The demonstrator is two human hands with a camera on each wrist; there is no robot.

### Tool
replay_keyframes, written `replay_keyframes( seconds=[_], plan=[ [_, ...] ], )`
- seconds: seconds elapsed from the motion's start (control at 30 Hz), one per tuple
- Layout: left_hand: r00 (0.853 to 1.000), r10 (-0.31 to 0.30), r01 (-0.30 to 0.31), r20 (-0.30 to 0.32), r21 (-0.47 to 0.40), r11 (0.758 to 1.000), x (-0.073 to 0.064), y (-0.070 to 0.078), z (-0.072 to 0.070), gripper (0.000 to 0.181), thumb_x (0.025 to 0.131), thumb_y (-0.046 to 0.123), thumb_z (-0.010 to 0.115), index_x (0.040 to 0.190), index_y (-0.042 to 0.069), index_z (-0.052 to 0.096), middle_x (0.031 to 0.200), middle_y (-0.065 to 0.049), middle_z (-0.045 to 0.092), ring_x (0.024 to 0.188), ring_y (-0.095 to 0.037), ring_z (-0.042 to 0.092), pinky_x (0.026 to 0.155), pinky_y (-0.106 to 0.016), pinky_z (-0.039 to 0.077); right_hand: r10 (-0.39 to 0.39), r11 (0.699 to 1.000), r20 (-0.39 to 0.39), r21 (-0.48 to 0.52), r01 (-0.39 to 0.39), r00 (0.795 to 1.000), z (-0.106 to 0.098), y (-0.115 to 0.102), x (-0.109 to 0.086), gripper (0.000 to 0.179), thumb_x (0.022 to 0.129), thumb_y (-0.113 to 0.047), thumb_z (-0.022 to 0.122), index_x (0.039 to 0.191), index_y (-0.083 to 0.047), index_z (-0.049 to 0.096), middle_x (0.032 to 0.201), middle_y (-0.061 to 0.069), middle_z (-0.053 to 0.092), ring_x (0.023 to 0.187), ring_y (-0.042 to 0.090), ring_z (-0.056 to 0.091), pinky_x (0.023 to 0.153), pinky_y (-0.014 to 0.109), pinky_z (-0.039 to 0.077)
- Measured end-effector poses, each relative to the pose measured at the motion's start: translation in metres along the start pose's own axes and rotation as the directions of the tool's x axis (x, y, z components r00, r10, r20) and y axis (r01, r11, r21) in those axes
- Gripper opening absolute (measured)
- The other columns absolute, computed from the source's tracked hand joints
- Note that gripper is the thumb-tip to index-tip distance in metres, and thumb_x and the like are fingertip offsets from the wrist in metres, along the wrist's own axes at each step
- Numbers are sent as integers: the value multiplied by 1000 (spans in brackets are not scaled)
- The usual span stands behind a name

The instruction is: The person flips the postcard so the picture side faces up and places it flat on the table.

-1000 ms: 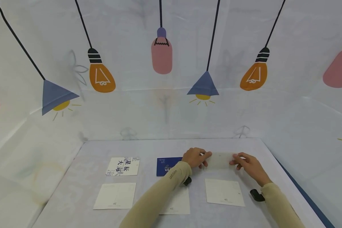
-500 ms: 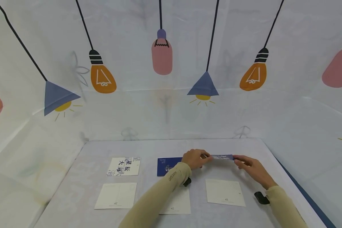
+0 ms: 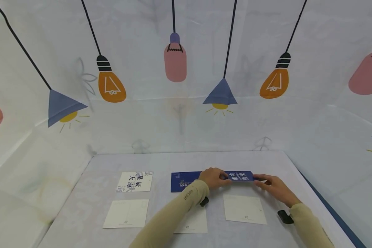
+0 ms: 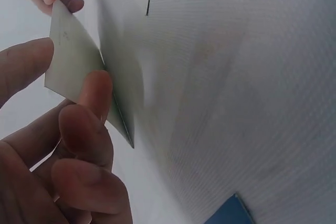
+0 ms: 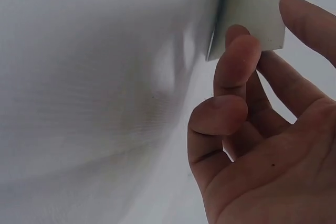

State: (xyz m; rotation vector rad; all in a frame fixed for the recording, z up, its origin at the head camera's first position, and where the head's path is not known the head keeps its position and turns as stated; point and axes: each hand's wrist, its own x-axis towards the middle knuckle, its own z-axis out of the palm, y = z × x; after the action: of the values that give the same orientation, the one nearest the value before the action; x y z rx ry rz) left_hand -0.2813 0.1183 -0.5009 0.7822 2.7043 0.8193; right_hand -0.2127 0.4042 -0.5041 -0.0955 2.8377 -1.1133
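A dark blue postcard with white lettering is held between both hands near the back of the table, its blue face towards the head camera. My left hand pinches its left end; my right hand pinches the right end. The left wrist view shows the pale underside of the postcard, tilted close over the white surface, with left fingertips at its near edge. In the right wrist view, the right hand has thumb and fingers at the corner of the postcard.
Left of the held card lies another blue postcard, partly behind the left hand. A white card with dark characters lies farther left. Nearer rest pale postcards, and one pale card partly under the left forearm. A printed cloth wall stands behind.
The held postcard has turned over: its pale side faced the head camera, then it stood nearly edge-on, and now its blue face shows. Both hands kept their ends and have come slightly lower.
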Motion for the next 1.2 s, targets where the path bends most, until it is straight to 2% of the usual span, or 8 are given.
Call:
replay_keyframes(
  seconds=[0.27,0.37,0.47,0.6,0.73,0.87,1.03,1.2],
  plan=[
    [1000,-2,1,25,48,999,-4,1,4,37,88,53,74,115,27,78,94,14,73,68,0,57,60,-20,46,-43,999,39,-24,44,998,6,8,0,49,100,-35,65,136,-2,62,120,15,67,78,16,54,63,29,45],
    [1000,-5,3,31,80,997,-3,1,5,35,88,52,75,113,28,79,98,15,74,75,0,61,64,-20,48,-69,996,49,-54,72,996,8,6,0,46,100,-32,65,135,-2,63,124,17,66,80,15,52,66,29,45],
    [999,-10,6,38,104,995,-1,1,7,33,89,52,74,112,29,79,103,15,74,82,-1,64,68,-21,49,-78,993,53,-89,83,995,8,3,-1,45,100,-31,64,134,-1,64,119,14,66,83,15,51,71,32,43],
    [998,-32,24,52,139,990,1,4,9,31,90,52,72,112,31,79,104,16,74,82,-2,65,67,-21,50,-55,990,53,-129,61,997,8,1,0,42,103,-30,60,132,-1,65,116,12,67,88,19,52,76,39,44],
    [997,-66,57,49,163,985,-1,8,10,27,91,50,71,111,33,79,104,16,74,80,-3,65,65,-23,49,-27,987,52,-154,35,998,8,0,2,40,106,-30,56,131,-1,66,120,16,67,94,22,55,81,44,46],
    [996,-80,71,44,178,981,-2,8,10,26,92,49,72,111,34,79,106,15,74,83,-5,66,66,-24,50,-9,990,51,-139,16,999,10,-1,3,39,105,-28,58,131,0,66,110,10,67,89,21,52,76,40,44],
    [998,-58,50,38,177,983,-6,9,9,26,93,48,70,114,34,77,104,14,74,76,-4,62,63,-23,48,-19,992,39,-122,23,999,13,-4,1,41,103,-29,62,130,0,66,97,3,62,84,20,49,68,35,42],
    [1000,-5,4,7,162,987,-12,9,3,24,92,45,72,113,34,76,90,15,71,68,-3,56,59,-22,44,-53,989,-12,-137,51,999,15,-11,-3,40,102,-30,63,132,-3,64,99,4,61,84,19,51,69,34,44]
  ],
)
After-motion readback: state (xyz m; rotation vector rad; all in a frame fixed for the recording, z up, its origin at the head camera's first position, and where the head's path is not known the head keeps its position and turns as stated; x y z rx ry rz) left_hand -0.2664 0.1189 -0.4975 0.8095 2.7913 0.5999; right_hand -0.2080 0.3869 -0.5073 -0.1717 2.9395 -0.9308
